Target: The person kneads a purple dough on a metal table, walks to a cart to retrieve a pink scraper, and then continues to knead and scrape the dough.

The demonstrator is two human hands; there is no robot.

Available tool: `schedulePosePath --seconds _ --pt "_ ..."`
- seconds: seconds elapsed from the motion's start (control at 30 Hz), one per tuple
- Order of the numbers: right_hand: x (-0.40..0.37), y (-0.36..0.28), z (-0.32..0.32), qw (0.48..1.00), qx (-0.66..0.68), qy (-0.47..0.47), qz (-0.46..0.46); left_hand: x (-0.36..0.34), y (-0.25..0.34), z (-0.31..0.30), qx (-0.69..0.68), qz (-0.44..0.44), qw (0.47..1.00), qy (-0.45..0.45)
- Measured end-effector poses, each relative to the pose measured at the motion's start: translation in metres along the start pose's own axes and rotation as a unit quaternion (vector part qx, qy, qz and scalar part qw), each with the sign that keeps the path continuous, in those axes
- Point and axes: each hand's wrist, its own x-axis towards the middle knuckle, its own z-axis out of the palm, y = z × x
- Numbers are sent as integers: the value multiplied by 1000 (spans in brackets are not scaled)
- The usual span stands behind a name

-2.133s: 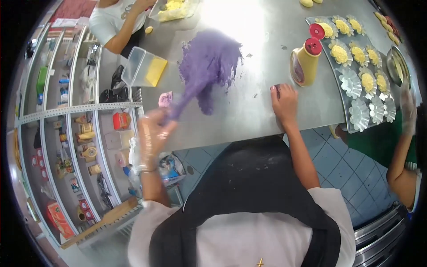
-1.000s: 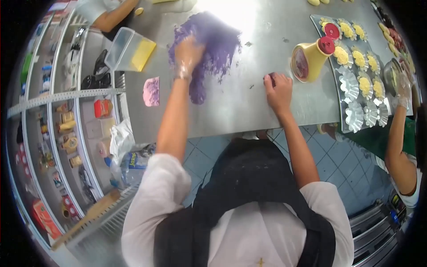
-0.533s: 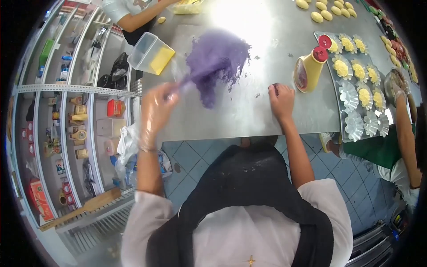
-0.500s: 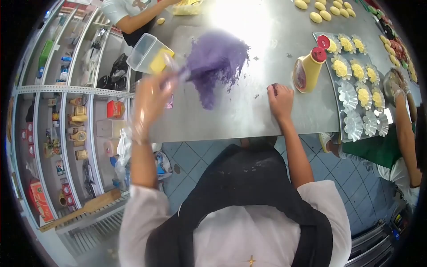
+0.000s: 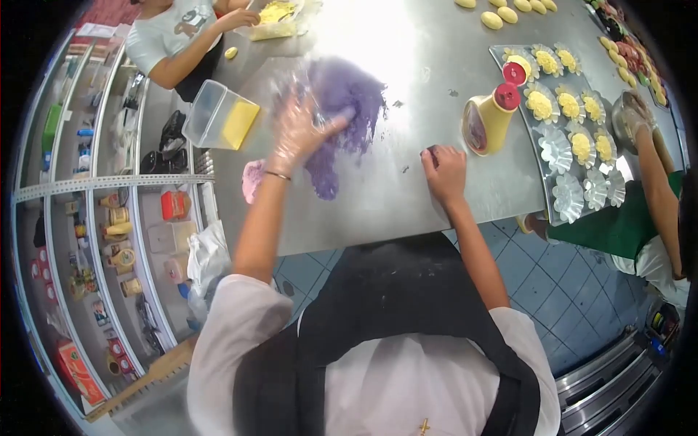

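My left hand [image 5: 302, 129], in a clear plastic glove, reaches over the left side of a smeared purple paste [image 5: 347, 98] on the steel table. Its fingers are spread, with the thumb on the purple and nothing gripped. A clear tub [image 5: 211, 116] with a yellow block showing through it lies left of this hand, and a pink piece [image 5: 252, 180] is by the wrist. Resting near the table's front edge, my bare right hand [image 5: 447, 174] has curled fingers. A small dark spot shows at its fingertips, too small to identify. The yellow squeeze bottle [image 5: 492, 122] with a red cap stands right of it.
A tray [image 5: 547, 149] holds fluted tins, several with yellow filling. Oval yellow pieces [image 5: 492, 20] lie at the back. One co-worker's hand [image 5: 243, 18] is at a tub of yellow shreds; another's gloved hand [image 5: 640, 120] is at a metal bowl. Shelves [image 5: 116, 182] line the left.
My left hand, blurred and lower left before with purple trailing toward it, now reaches forward with fingers spread over the paste. The right hand keeps its curled pose. The whole view has shifted slightly.
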Motion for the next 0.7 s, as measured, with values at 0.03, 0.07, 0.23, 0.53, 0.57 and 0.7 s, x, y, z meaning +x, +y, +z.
schedulePosePath --seconds 0.03,0.07,0.23,0.53,0.57,0.7 --pt "0 -1 1 1000 -3 0 0 -12 18 14 -9 -75 997 -14" --pt "0 -1 2 1000 -7 2 1 -2 26 22 -13 -72 997 -14" --pt "7 -5 0 999 -38 -26 4 65 19 58 48 -278 952 -116" --pt "3 -3 -1 999 -36 -28 -7 128 -53 113 -43 -270 956 -104" --pt "-1 0 1 999 -33 -18 -2 113 -49 112 -41 -277 954 -105" --pt "5 3 7 1000 -6 2 -7 64 -26 73 30 -229 967 -111"
